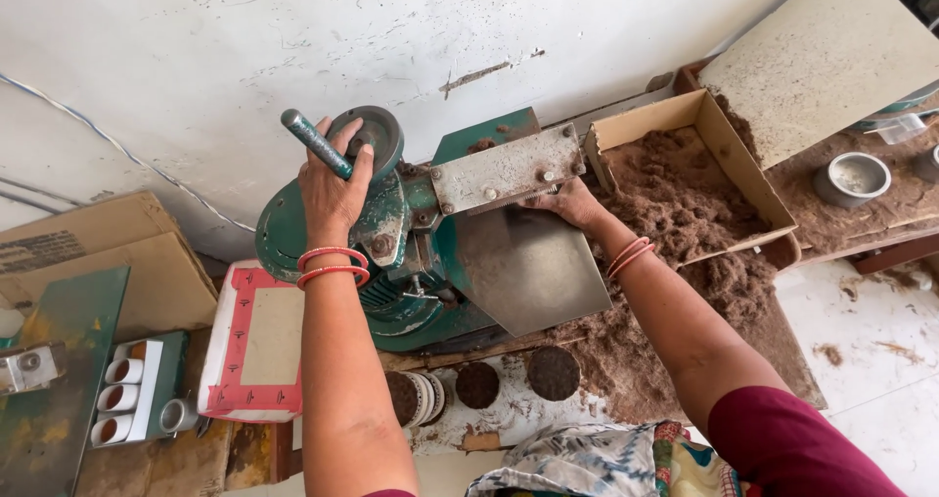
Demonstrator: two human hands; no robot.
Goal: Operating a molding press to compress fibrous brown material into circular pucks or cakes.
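My left hand (333, 189) grips the green lever handle (315, 143) of a green press machine (391, 252) that stands against the white wall. My right hand (570, 203) reaches under the machine's grey metal top plate (504, 169), its fingers partly hidden there. A grey metal chute (533, 267) slopes down below that hand. Right of it stands a cardboard box (729, 150) holding loose brown fibrous powder (675, 194). Red bangles sit on both wrists.
Round pressed brown discs (553, 373) lie in front of the machine, some stacked on edge (416, 397). Brown powder (636, 350) is heaped on the bench. A white and red box (256, 340) and a green block of tubes (137, 389) lie left; a metal bowl (853, 177) stands right.
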